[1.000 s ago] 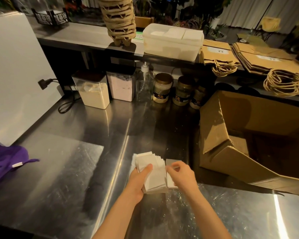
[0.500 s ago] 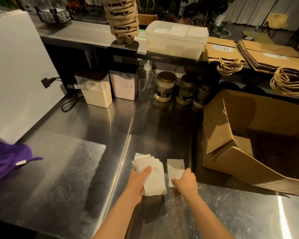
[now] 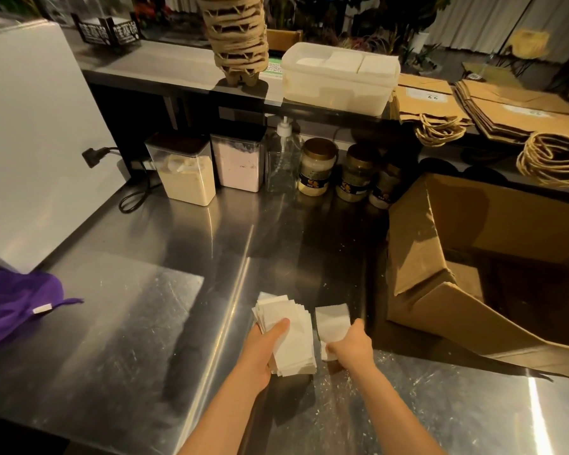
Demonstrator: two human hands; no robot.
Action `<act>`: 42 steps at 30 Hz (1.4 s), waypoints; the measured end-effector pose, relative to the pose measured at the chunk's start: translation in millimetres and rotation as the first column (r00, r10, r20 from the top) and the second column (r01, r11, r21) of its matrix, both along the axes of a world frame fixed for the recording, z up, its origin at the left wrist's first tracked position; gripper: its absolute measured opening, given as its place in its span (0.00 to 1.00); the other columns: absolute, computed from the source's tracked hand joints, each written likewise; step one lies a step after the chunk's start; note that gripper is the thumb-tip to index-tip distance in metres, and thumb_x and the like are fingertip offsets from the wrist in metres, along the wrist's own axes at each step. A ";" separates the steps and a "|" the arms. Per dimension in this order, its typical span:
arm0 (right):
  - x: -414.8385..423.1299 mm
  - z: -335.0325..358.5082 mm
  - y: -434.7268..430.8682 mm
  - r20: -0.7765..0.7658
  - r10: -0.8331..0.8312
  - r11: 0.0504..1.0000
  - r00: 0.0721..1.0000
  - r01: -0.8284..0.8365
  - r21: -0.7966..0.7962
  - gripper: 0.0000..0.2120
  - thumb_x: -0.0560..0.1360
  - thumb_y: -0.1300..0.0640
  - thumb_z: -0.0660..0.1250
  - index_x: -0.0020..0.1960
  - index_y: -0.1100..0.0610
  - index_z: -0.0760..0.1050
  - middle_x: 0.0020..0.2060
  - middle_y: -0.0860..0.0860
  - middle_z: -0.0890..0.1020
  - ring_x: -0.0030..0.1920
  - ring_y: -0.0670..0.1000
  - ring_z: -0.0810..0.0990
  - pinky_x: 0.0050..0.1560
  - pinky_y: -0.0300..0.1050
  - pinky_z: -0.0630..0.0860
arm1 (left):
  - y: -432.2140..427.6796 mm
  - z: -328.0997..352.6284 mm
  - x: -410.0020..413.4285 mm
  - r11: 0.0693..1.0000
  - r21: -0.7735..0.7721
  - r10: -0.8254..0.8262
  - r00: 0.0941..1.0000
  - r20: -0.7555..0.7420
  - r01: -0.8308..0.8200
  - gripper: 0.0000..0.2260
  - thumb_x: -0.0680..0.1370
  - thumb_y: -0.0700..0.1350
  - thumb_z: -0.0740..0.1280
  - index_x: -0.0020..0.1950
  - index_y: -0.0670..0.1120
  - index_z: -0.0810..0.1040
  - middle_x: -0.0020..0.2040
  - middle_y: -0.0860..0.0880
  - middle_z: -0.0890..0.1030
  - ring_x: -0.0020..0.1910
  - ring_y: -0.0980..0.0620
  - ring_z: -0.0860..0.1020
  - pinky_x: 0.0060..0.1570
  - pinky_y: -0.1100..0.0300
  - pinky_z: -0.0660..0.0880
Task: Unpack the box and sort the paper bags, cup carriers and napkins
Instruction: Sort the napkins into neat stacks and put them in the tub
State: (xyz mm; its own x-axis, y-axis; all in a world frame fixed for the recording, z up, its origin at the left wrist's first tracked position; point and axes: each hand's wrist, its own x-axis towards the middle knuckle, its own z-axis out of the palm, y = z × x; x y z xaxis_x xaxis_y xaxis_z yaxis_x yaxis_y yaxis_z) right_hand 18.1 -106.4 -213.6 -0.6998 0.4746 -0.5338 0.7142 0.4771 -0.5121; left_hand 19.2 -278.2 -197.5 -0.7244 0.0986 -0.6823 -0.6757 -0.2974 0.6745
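Observation:
My left hand (image 3: 263, 353) grips a fanned stack of white napkins (image 3: 291, 336) just above the steel counter, thumb on top. My right hand (image 3: 350, 348) pinches a smaller bunch of napkins (image 3: 330, 320) beside the stack. The open cardboard box (image 3: 418, 244) stands to the right, its inside dark. On the raised shelf behind are a tall stack of cup carriers (image 3: 235, 34), a white tub (image 3: 335, 90) holding napkins, and brown paper bags (image 3: 519, 110) lying flat with their handles hanging over the edge.
Two clear canisters (image 3: 186, 172), a pump bottle (image 3: 283, 159) and three jars (image 3: 317, 167) line the counter's back. A white appliance (image 3: 37, 136) with a plugged cord stands at left. A purple cloth (image 3: 10, 303) lies at the left edge.
My right hand has drawn a small bunch of napkins away from the main stack to the right. The left hand keeps its hold on the stack.

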 end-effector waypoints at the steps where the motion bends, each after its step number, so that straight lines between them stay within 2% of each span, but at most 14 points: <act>1: 0.4 0.7 0.9 -0.009 -0.018 0.999 1.000 0.018 -0.037 0.33 0.72 0.60 0.73 0.70 0.59 0.59 0.62 0.59 0.73 0.60 0.59 0.75 0.56 0.52 0.77 | -0.4 0.4 -0.5 1.000 0.001 0.002 1.000 0.003 -0.002 0.18 0.77 0.47 0.70 0.66 0.51 0.72 0.58 0.45 0.79 0.57 0.43 0.78 0.58 0.42 0.76; 6: 4.8 26.1 -1.3 -0.103 -0.235 0.892 0.967 0.172 -0.418 0.12 0.79 0.60 0.61 0.62 0.56 0.69 0.53 0.55 0.78 0.50 0.54 0.78 0.45 0.43 0.78 | -1.7 0.0 0.9 1.000 0.018 0.012 1.000 0.025 -0.013 0.19 0.77 0.48 0.70 0.67 0.50 0.71 0.59 0.44 0.79 0.57 0.42 0.77 0.53 0.45 0.78; 11: 10.5 71.4 -8.8 -0.197 -0.124 0.794 0.973 -0.022 -0.608 0.08 0.78 0.62 0.58 0.52 0.56 0.75 0.46 0.53 0.80 0.48 0.52 0.79 0.42 0.42 0.78 | 3.5 3.3 2.1 0.994 0.096 0.043 0.999 0.033 -0.046 0.15 0.80 0.49 0.66 0.66 0.50 0.73 0.57 0.43 0.81 0.56 0.41 0.79 0.48 0.48 0.79; 15: 15.0 72.8 -25.4 -0.177 0.199 0.853 0.964 -0.259 -0.453 0.09 0.76 0.59 0.59 0.52 0.59 0.77 0.45 0.54 0.80 0.41 0.49 0.77 0.34 0.35 0.73 | 9.6 13.0 0.4 0.987 0.151 0.051 0.999 0.000 -0.050 0.16 0.79 0.57 0.62 0.62 0.49 0.75 0.56 0.41 0.82 0.55 0.40 0.81 0.52 0.45 0.80; 18: 12.6 62.3 -33.3 -0.154 0.340 0.892 0.928 -0.370 -0.259 0.09 0.77 0.56 0.59 0.51 0.58 0.76 0.42 0.51 0.80 0.38 0.47 0.77 0.33 0.36 0.75 | 6.8 15.5 -0.4 0.989 0.148 -0.016 1.000 0.000 0.015 0.21 0.76 0.61 0.64 0.65 0.52 0.73 0.57 0.42 0.82 0.53 0.42 0.82 0.47 0.48 0.82; 20: 10.3 56.4 -35.8 -0.162 0.449 0.876 0.879 -0.468 -0.113 0.10 0.77 0.52 0.59 0.50 0.56 0.76 0.42 0.50 0.80 0.38 0.47 0.77 0.38 0.43 0.77 | 5.1 12.5 1.5 0.996 0.073 -0.040 0.998 -0.047 0.044 0.23 0.74 0.56 0.70 0.67 0.52 0.71 0.57 0.44 0.81 0.54 0.44 0.81 0.42 0.53 0.82; 24: 8.8 45.9 -40.6 -0.203 0.496 0.868 0.844 -0.490 0.082 0.11 0.75 0.43 0.62 0.50 0.50 0.70 0.49 0.49 0.73 0.43 0.47 0.75 0.41 0.38 0.74 | 6.6 9.1 6.5 0.999 0.026 -0.020 0.994 -0.105 0.023 0.23 0.75 0.47 0.72 0.68 0.50 0.71 0.56 0.45 0.81 0.53 0.45 0.81 0.38 0.57 0.80; 26: 9.6 42.8 -38.1 -0.305 0.338 0.939 0.891 -0.340 0.048 0.26 0.69 0.41 0.70 0.63 0.45 0.65 0.57 0.46 0.66 0.54 0.49 0.73 0.52 0.42 0.76 | 3.7 9.6 4.7 0.995 0.100 -0.008 0.994 -0.106 0.018 0.22 0.75 0.46 0.72 0.69 0.49 0.71 0.58 0.43 0.81 0.55 0.43 0.80 0.41 0.53 0.81; 28: 11.3 43.5 -33.8 -0.278 0.173 0.949 0.945 -0.236 -0.211 0.39 0.66 0.44 0.75 0.70 0.44 0.58 0.60 0.43 0.64 0.59 0.49 0.71 0.52 0.43 0.77 | -0.8 10.0 3.3 0.980 0.199 0.026 0.996 -0.086 -0.008 0.23 0.74 0.46 0.72 0.69 0.50 0.71 0.60 0.41 0.79 0.58 0.41 0.79 0.46 0.47 0.81; 30: 16.6 40.1 -31.6 -0.227 0.111 0.857 0.968 -0.208 -0.471 0.39 0.63 0.46 0.77 0.68 0.45 0.61 0.61 0.44 0.71 0.57 0.49 0.75 0.48 0.42 0.81 | -3.1 9.3 3.1 0.959 0.283 0.040 0.996 -0.085 -0.014 0.26 0.71 0.47 0.73 0.69 0.50 0.71 0.62 0.40 0.78 0.60 0.38 0.78 0.52 0.42 0.80; 33: 25.7 32.6 -30.4 -0.261 0.031 0.766 0.965 -0.191 -0.614 0.32 0.61 0.49 0.77 0.62 0.48 0.70 0.55 0.50 0.78 0.55 0.53 0.80 0.50 0.50 0.82 | -3.7 9.3 2.2 0.962 0.271 -0.006 0.989 -0.150 0.047 0.28 0.70 0.48 0.74 0.69 0.50 0.70 0.63 0.39 0.76 0.62 0.38 0.76 0.55 0.41 0.78; 36: 26.9 35.8 -27.5 -0.346 0.015 0.802 0.938 -0.218 -0.557 0.26 0.63 0.54 0.77 0.58 0.47 0.71 0.52 0.50 0.79 0.53 0.52 0.80 0.46 0.48 0.83 | -9.7 9.3 -0.6 0.958 0.225 -0.112 0.956 -0.270 0.176 0.30 0.71 0.49 0.76 0.70 0.47 0.71 0.64 0.37 0.76 0.64 0.37 0.75 0.57 0.42 0.77; 40: 23.1 49.3 -13.9 -0.442 0.232 0.887 0.867 -0.375 -0.270 0.23 0.66 0.58 0.75 0.57 0.47 0.72 0.51 0.44 0.78 0.52 0.47 0.78 0.46 0.38 0.79 | -21.8 9.4 -2.4 0.952 0.053 -0.255 0.881 -0.399 0.300 0.23 0.75 0.44 0.73 0.69 0.47 0.73 0.61 0.42 0.79 0.63 0.43 0.77 0.61 0.48 0.76; 42: 22.3 55.2 -10.4 -0.450 0.312 0.896 0.836 -0.417 -0.153 0.22 0.66 0.62 0.73 0.56 0.47 0.72 0.49 0.44 0.78 0.49 0.46 0.78 0.42 0.35 0.77 | -27.1 10.6 -2.8 0.952 -0.007 -0.281 0.868 -0.409 0.305 0.26 0.73 0.39 0.74 0.69 0.47 0.71 0.60 0.44 0.81 0.61 0.46 0.78 0.58 0.53 0.77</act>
